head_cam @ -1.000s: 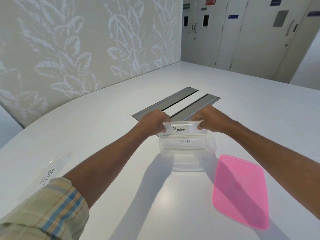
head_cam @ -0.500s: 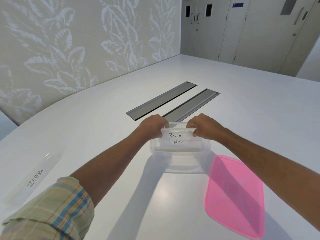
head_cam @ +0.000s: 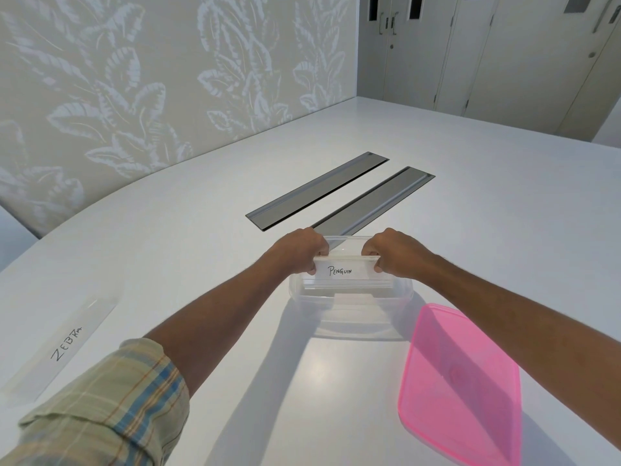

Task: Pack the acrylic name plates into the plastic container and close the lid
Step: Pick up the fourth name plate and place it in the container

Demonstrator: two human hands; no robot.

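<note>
A clear plastic container (head_cam: 349, 324) stands on the white table in front of me. My left hand (head_cam: 300, 252) and my right hand (head_cam: 393, 252) each pinch one end of the clear name plate marked PENGUIN (head_cam: 346, 271), which sits upright inside the container near its far wall. Another plate lies behind it in the container, mostly hidden. A third plate, marked ZEBRA (head_cam: 64, 344), lies flat on the table at the far left. The pink lid (head_cam: 460, 381) rests on the table to the right of the container.
Two grey recessed cable covers (head_cam: 319, 190) run diagonally across the table (head_cam: 504, 213) just beyond the container. A leaf-patterned wall (head_cam: 134, 79) rises at the left and closed doors (head_cam: 504, 55) stand at the back right.
Both hands have lowered the PENGUIN plate deeper into the container, and it now covers the plate behind it. The camera has tilted down a little.
</note>
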